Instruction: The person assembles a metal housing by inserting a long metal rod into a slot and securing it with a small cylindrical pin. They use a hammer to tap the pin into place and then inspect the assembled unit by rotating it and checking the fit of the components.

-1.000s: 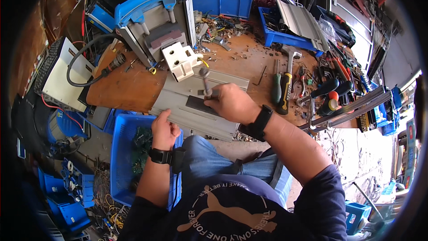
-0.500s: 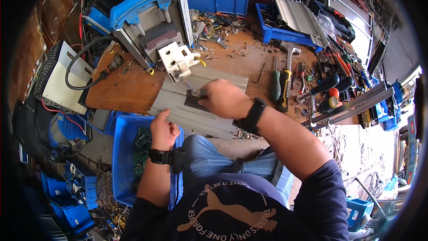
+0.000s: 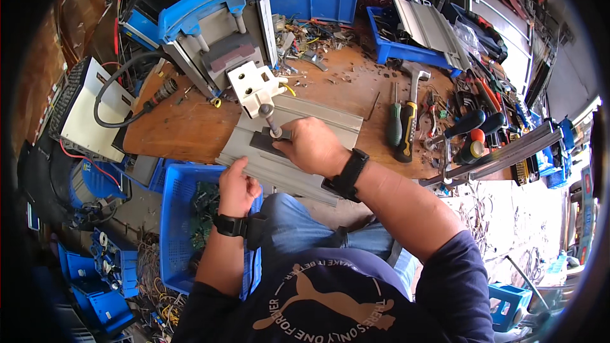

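A ribbed grey metal panel [image 3: 324, 118] lies across the near edge of the bench. On it is a dark flat rectangular block [image 3: 265, 141], partly under my right hand [image 3: 311, 145]. That hand is closed, with its fingertips at the lower end of a short metal rod [image 3: 270, 121]; the grip itself is partly hidden. The rod leans up toward a white block-like fixture [image 3: 251, 89] with holes. My left hand [image 3: 239, 188] sits by the panel's near left edge. One of its fingers reaches to that edge, another curls apart from it, and nothing shows between them.
A blue-and-grey machine frame [image 3: 213, 9] rises behind the fixture. To the right lie a green-handled screwdriver [image 3: 394, 124], a hammer [image 3: 410, 111] and clamps [image 3: 473, 149]. A blue crate [image 3: 178, 235] holding circuit boards stands below left. Scraps [image 3: 311, 41] litter the back.
The dark block shows farther left on the panel. The metal rod, blurred and leaning left before, now appears sharper and more upright. My left hand has barely moved.
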### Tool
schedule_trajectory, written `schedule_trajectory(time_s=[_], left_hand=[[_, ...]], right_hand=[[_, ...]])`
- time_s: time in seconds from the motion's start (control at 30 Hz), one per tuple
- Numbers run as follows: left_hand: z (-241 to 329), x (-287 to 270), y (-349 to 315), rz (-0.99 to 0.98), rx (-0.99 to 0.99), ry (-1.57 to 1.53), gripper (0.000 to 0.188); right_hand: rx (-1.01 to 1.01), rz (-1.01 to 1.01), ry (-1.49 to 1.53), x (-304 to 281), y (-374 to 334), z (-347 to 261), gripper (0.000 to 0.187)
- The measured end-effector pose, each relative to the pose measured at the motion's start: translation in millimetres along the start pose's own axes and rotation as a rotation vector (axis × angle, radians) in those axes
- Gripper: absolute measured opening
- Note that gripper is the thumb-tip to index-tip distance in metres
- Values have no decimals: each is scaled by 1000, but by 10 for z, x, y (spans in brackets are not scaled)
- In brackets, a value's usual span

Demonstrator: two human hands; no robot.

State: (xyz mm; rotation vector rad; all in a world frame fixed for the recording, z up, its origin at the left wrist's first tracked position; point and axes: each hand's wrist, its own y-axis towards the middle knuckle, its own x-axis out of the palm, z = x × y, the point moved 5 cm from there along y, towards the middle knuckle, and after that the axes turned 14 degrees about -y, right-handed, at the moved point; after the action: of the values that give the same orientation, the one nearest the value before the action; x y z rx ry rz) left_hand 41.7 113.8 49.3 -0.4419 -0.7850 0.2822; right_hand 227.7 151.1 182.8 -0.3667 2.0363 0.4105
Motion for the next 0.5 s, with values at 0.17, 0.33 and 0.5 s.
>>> schedule_trajectory(time_s=[0.17, 0.33, 0.5], left_hand=[[-38, 0, 6, -14, 21, -7, 22], [-15, -40, 25, -7, 43, -3, 24], [-3, 34, -43, 5, 32, 17, 25]], right_hand=[[29, -24, 24, -13, 30, 53, 20], [81, -71, 76, -113, -104, 275, 23], [92, -65, 125, -118, -152, 319, 23]])
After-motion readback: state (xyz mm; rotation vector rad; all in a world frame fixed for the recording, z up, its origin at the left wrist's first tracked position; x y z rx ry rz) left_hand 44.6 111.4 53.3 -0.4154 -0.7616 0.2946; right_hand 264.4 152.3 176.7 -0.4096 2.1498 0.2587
